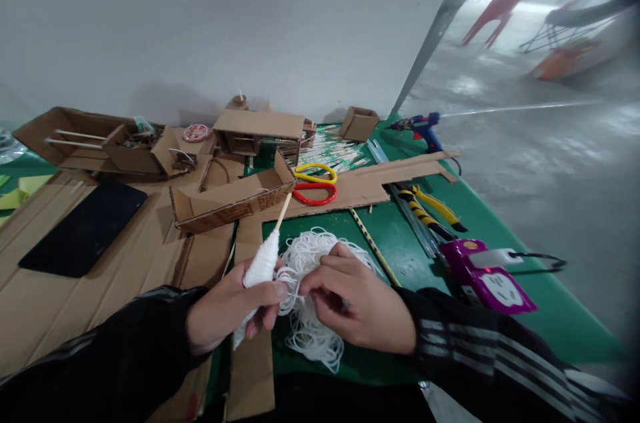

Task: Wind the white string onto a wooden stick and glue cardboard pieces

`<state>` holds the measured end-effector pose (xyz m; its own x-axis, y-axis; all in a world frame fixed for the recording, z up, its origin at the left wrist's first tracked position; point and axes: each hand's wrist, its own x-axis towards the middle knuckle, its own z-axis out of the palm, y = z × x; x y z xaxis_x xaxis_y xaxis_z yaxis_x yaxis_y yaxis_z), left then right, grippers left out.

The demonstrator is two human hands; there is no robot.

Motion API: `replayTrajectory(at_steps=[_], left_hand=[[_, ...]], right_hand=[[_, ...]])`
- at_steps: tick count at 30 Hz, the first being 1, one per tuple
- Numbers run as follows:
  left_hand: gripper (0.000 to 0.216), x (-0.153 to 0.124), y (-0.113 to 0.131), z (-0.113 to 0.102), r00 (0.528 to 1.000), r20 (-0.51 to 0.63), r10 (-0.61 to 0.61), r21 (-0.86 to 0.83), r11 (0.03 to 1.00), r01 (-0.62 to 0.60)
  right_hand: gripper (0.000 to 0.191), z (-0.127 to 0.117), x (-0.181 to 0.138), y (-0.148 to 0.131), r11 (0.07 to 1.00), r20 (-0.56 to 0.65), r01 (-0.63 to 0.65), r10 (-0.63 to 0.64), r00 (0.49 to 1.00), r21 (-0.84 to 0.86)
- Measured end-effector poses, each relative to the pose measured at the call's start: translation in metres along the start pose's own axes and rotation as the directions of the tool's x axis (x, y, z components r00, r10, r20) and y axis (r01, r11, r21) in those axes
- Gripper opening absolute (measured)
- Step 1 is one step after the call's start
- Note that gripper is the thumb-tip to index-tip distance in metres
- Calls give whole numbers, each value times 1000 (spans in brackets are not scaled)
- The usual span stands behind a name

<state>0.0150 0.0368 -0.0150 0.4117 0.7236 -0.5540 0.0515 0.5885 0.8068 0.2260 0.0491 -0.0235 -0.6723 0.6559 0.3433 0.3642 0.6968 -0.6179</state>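
Observation:
My left hand [227, 310] is closed around a wooden stick wound with white string [263, 262], its bare tip pointing up and to the right. My right hand [357, 306] pinches a strand of the white string between thumb and fingers, close to the left thumb. Under and behind both hands lies a loose tangle of white string [310, 336] on the green table [505, 236]. Both forearms wear black sleeves, the right one with white stripes.
Flat cardboard sheets [100, 256] and a black tablet [83, 228] cover the left side. Cardboard boxes [225, 203], yellow and red scissors [315, 184], pliers [433, 210], a blue glue gun [420, 126] and a purple power strip [487, 276] lie behind and to the right.

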Motion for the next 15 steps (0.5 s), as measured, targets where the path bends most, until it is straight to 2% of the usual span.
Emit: replayTrajectory(at_steps=[4,10,15], left_hand=[[31,1,0,1,1000,16,15,24,1000,-16],[28,1,0,0,1000,-8,17,-14,1000,-17],[29,2,1,2,1000,-25,11,-22,1000,-12]], right_hand=[[21,-1,1,-1,999,23,11,-12,1000,44],[17,-6,2,-6,981,63,-129,121,991,142],[28,-5,3,-3,970,108,-66,42,993,232]])
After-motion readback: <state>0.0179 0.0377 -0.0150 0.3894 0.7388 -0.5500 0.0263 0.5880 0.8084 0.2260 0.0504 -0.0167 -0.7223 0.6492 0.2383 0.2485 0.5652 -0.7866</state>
